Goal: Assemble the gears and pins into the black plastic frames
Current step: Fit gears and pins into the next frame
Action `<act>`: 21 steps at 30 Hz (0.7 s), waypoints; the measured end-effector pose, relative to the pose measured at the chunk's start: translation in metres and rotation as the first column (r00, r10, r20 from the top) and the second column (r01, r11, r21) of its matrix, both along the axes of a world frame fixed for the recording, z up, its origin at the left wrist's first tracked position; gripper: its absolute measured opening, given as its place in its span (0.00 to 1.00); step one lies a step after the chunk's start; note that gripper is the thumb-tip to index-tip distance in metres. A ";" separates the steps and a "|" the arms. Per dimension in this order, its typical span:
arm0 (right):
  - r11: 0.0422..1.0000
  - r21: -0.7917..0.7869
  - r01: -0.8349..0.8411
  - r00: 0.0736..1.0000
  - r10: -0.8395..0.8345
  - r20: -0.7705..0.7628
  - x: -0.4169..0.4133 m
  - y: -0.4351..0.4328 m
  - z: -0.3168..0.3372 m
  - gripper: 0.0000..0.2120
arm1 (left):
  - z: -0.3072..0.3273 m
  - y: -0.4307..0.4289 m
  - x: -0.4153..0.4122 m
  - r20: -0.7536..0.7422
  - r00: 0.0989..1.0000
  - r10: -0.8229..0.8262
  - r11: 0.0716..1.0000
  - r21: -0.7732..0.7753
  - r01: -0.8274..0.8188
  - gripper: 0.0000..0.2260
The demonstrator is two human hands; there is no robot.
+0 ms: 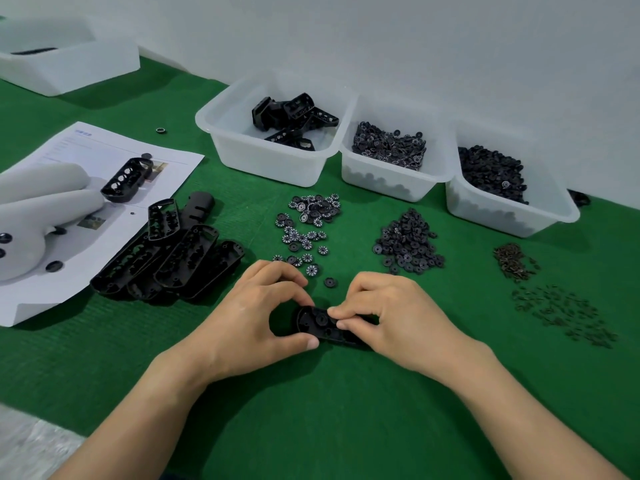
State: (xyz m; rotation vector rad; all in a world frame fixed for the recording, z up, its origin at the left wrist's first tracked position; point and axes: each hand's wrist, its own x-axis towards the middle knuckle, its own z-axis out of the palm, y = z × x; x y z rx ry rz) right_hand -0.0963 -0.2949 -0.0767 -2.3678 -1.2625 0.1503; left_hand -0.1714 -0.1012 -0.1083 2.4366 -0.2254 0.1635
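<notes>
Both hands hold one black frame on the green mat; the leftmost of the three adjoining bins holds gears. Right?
No. The head view shows the leftmost bin holding black frames, not gears. The left hand and right hand hold one frame on the mat.

text: none legible | paper sheet (114, 147) — blue heading and print too blurred to read

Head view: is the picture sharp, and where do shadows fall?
In the head view, soft even light, no glare; the left hand and right hand cast dim shadows on the green mat; the black frame between them is sharp; the far bins lean from wide-angle distortion.
</notes>
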 end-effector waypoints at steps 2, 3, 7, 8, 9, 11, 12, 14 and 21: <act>1.000 -0.011 -0.015 1.000 0.015 0.016 0.002 0.000 0.001 0.06 | 0.000 0.000 0.000 -0.002 1.000 0.005 1.000 -0.001 -0.005 0.16; 1.000 -0.011 -0.023 1.000 0.023 0.021 0.003 -0.001 0.001 0.07 | 0.000 0.000 0.000 -0.003 1.000 0.008 1.000 0.000 -0.008 0.16; 0.997 -0.009 -0.080 0.995 0.080 0.058 0.003 -0.004 0.003 0.06 | 0.000 0.000 0.000 -0.007 1.000 0.010 1.000 0.000 -0.010 0.16; 0.995 -0.017 -0.101 0.992 0.102 0.077 0.003 -0.004 0.004 0.06 | 0.000 0.000 0.000 -0.007 1.000 0.008 1.000 -0.001 -0.008 0.16; 0.993 -0.024 -0.119 0.989 0.120 0.085 0.003 -0.004 0.004 0.06 | 0.000 0.000 0.000 -0.007 1.000 0.006 1.000 -0.001 -0.006 0.16; 0.991 -0.019 -0.130 0.989 0.131 0.069 0.007 -0.004 0.005 0.06 | -0.001 0.000 0.000 -0.006 1.000 0.005 1.000 -0.007 -0.005 0.16; 0.992 -0.009 -0.126 0.990 0.126 0.063 0.008 -0.004 0.004 0.06 | -0.001 0.000 0.000 -0.004 1.000 0.005 1.000 -0.011 -0.005 0.16; 0.994 0.006 -0.110 0.991 0.109 0.081 0.009 -0.005 0.002 0.06 | -0.001 0.000 0.000 0.001 1.000 0.005 1.000 -0.014 -0.005 0.17; 0.993 0.060 -0.105 0.994 0.102 0.046 0.007 -0.005 -0.002 0.05 | -0.002 0.001 0.000 -0.008 1.000 0.001 1.000 -0.021 -0.001 0.17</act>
